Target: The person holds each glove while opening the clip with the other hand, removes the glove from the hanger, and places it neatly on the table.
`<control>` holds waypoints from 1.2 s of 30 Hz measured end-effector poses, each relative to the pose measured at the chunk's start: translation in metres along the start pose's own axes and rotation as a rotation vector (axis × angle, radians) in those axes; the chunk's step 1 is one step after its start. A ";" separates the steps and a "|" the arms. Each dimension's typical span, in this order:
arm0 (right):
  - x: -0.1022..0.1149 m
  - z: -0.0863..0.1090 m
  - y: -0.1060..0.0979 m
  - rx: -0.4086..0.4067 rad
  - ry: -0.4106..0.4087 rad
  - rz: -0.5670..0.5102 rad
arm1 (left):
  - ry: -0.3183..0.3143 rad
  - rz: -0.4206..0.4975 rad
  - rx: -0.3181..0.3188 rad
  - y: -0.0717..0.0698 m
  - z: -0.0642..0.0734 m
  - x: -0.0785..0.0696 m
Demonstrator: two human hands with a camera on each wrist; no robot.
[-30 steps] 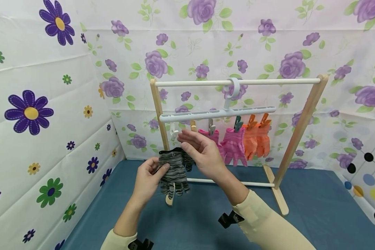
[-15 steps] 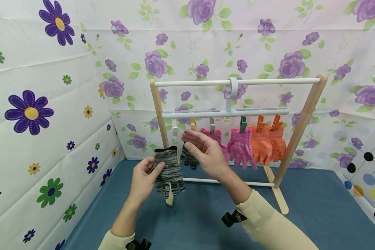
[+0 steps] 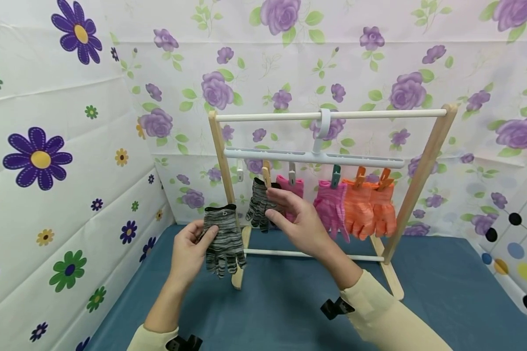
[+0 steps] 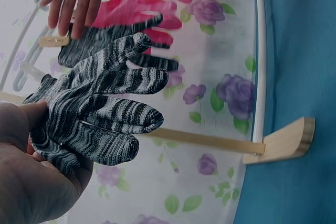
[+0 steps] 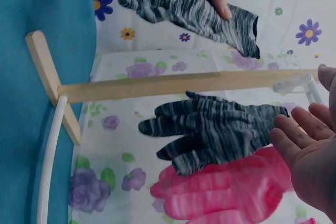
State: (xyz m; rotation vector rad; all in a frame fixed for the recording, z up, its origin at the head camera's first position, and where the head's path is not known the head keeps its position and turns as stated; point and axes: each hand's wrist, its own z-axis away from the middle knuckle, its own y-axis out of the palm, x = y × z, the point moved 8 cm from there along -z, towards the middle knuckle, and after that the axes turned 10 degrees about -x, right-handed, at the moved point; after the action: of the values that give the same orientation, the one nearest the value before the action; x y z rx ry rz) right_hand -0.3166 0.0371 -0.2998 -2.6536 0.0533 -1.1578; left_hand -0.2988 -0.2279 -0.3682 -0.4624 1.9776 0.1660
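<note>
The sleeves are cream, the wrist cameras black.

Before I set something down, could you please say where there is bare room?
The blue surface is bare in front of the lower white rod and right of the rack's right foot. Beneath the hanger, clipped gloves crowd together near the right hand.
</note>
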 end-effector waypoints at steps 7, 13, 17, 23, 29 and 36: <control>-0.002 0.010 -0.009 -0.006 -0.080 0.127 | -0.033 -0.036 -0.013 -0.014 -0.004 0.006; 0.000 0.018 -0.017 -0.023 -0.148 0.223 | -0.033 -0.053 -0.029 -0.025 -0.008 0.010; -0.002 0.025 -0.021 -0.020 -0.156 0.276 | -0.038 -0.070 -0.035 -0.032 -0.012 0.015; -0.003 0.037 -0.027 0.003 -0.178 0.335 | -0.095 -0.139 -0.037 -0.045 -0.020 0.025; -0.003 0.049 -0.032 0.018 -0.210 0.373 | -0.072 -0.227 -0.033 -0.058 -0.032 0.041; -0.007 0.062 -0.039 0.042 -0.195 0.439 | -0.119 -0.315 0.006 -0.070 -0.048 0.062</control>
State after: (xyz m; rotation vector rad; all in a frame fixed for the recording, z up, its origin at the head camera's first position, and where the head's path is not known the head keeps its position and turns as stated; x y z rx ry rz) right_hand -0.2788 0.0885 -0.3367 -2.5227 0.5386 -0.7479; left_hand -0.3345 -0.3226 -0.3962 -0.7354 1.7630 -0.0116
